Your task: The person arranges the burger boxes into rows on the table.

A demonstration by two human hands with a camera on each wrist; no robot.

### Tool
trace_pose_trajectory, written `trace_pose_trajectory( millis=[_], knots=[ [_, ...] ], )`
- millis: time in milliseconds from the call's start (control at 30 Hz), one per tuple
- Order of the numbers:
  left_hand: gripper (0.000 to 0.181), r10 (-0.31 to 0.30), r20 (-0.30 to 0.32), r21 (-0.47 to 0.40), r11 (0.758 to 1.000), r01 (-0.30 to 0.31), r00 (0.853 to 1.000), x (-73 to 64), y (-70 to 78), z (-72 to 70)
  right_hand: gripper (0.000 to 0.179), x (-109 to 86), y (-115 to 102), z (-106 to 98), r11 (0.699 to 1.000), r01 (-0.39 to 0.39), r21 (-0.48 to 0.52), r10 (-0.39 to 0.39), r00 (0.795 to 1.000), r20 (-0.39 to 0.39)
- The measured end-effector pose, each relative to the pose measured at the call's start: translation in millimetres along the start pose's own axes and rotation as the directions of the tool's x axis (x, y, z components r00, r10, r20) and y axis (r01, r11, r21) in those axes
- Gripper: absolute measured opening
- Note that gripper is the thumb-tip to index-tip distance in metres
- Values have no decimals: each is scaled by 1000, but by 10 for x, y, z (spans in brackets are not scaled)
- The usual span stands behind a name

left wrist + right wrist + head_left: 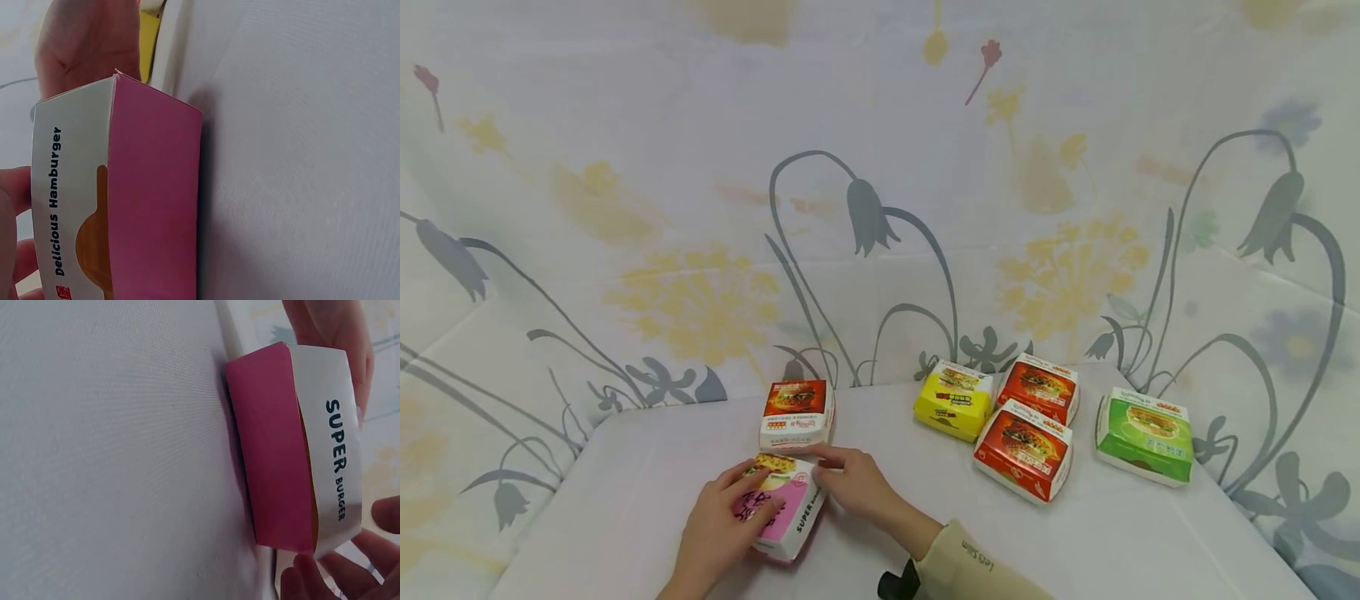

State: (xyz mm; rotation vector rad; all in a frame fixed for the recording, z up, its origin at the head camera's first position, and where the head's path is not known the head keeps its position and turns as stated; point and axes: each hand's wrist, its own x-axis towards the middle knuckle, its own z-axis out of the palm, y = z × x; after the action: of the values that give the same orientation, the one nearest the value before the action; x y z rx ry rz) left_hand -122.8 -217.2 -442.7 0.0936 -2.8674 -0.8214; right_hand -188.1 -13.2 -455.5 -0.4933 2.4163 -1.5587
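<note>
On the near left part of the white cloth-covered table (617, 508) lies a pink-and-white cardboard burger box (786, 510), flat on its base, lid upward. Its longer visible run extends from near to far, slanted so that the far end leans right. The lid carries a burger picture toward the far end and a pink lettered panel toward me. The right side bears "SUPER BURGER", reading from near to far; the near side bears "Delicious Hamburger" above a brown tab.

My left hand (718, 517) lies over the box's left part, fingers and thumb spread on the lid, without closing round it. My right hand (859, 483), in a beige sleeve (977, 567), is at the far right corner: its fingers touch the box, loosely bent, while the thumb stands apart from them, and it grips nothing.

Just beyond lies a red-and-white cardboard box (797, 417), its picture at the far end; whether the two boxes touch, I cannot tell. Well apart to the right are a yellow cardboard box (953, 402), two red cardboard boxes (1025, 450) close together, and, rightmost, a green cardboard box (1145, 436).
</note>
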Motion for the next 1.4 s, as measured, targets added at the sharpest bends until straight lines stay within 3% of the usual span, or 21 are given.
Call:
trace_pose_trajectory(
  millis=[333,633,833,1200,1400],
  knots=[
    [55,53,-32,-1,999,-53,998,17,30,85,35,32,22,7,998,48,-33,-47,999,13],
    [58,119,-20,-95,988,-120,993,25,-43,35,32,41,68,-22,998,58,-21,-57,998,29],
    [58,125,-17,-122,985,-126,992,10,-29,-18,24,29,81,-50,998,61,-5,-61,998,31],
    [39,180,-123,-20,983,-183,976,-46,-29,-99,18,-59,60,-113,999,8,37,-11,996,85],
    [25,202,-118,9,979,-202,972,-26,-25,-82,19,-105,24,-136,1000,14,8,-15,996,85]
  ],
)
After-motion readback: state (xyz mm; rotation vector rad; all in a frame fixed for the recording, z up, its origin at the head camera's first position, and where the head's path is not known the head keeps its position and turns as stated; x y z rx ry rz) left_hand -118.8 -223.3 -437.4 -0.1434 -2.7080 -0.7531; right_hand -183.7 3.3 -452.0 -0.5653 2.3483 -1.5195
